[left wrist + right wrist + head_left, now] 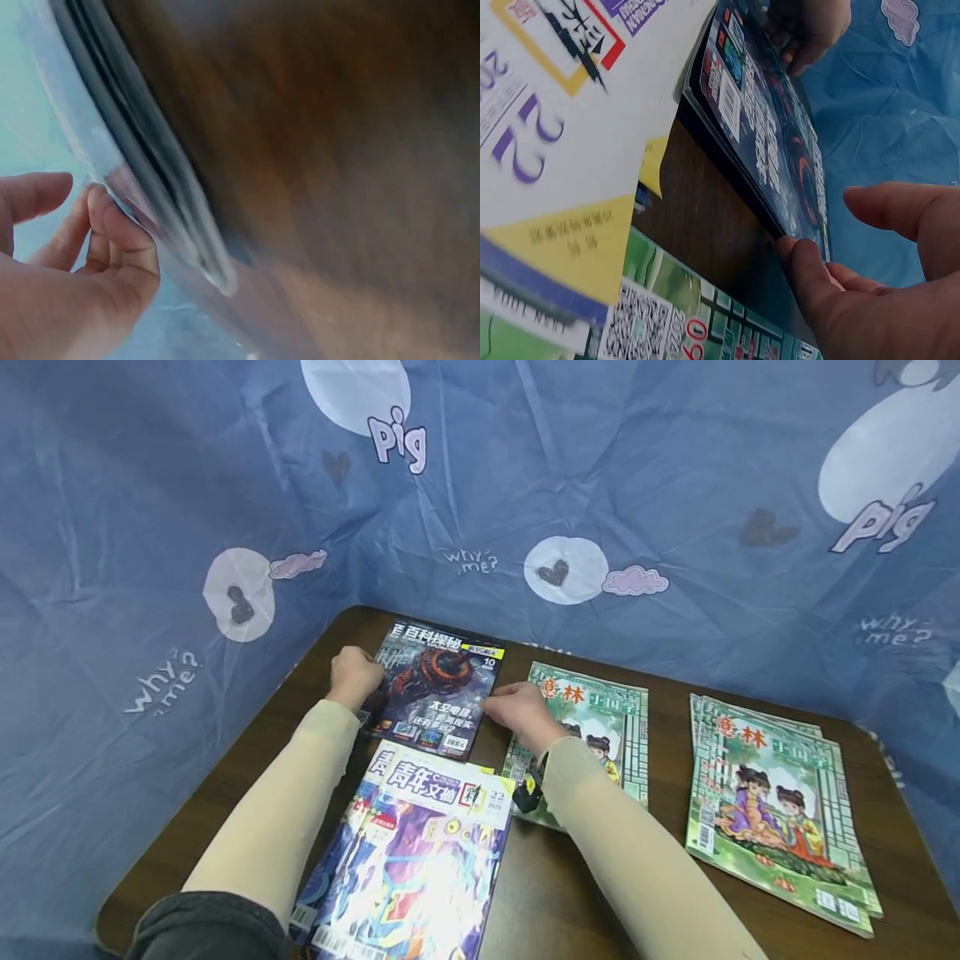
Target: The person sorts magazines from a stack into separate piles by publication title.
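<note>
A stack of dark magazines (435,689) with a robot-like picture on its top cover lies at the back left of the table. My left hand (356,677) is at its left edge; in the left wrist view, bent fingertips (120,225) touch the layered edges while the thumb stands apart. At the opposite edge is my right hand (521,714). Its fingertips (799,251) touch the side of the stack, with the thumb raised away from the cover. Purple-and-white magazines (420,860) lie just in front, overlapping unevenly.
Green magazines (626,718) lie under my right wrist, partly hidden by the forearm. Another fanned pile of green magazines (780,810) is at the right. The brown table (555,893) meets a blue patterned cloth (480,510) at its back and sides.
</note>
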### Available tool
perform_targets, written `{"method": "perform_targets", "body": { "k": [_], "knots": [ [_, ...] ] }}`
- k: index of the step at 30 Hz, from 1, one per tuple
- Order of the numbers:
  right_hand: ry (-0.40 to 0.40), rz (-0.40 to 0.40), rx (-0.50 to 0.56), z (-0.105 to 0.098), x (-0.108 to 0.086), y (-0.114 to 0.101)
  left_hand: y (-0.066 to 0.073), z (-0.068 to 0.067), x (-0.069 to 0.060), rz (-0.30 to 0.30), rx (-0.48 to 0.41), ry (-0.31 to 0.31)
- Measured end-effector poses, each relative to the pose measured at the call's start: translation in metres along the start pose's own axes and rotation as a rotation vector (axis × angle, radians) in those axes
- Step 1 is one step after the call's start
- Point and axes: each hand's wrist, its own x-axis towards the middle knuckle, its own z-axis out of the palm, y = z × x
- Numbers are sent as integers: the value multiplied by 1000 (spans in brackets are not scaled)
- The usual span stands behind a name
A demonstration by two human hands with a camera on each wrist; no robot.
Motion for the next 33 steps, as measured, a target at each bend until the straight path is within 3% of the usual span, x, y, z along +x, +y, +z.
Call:
{"method": "perform_targets", "body": {
  "k": [6, 11, 17, 23, 29, 33],
  "knots": [
    [20, 1, -56, -11, -5, -4, 14, 4, 0, 89, -75, 28],
    [30, -71, -66, -22, -13, -6, 39, 9, -11, 145, -146, 14],
    [18, -150, 38, -39, -28, -10, 77, 17, -38, 236, -245, -26],
    [49, -207, 42, -60, -45, -16, 112, 20, -73, 283, -406, -129],
    [117, -249, 35, -87, -63, -15, 129, 22, -99, 344, -457, -158],
    [182, -278, 14, -110, -76, -11, 136, 24, -115, 350, -485, -185]
  ]
}}
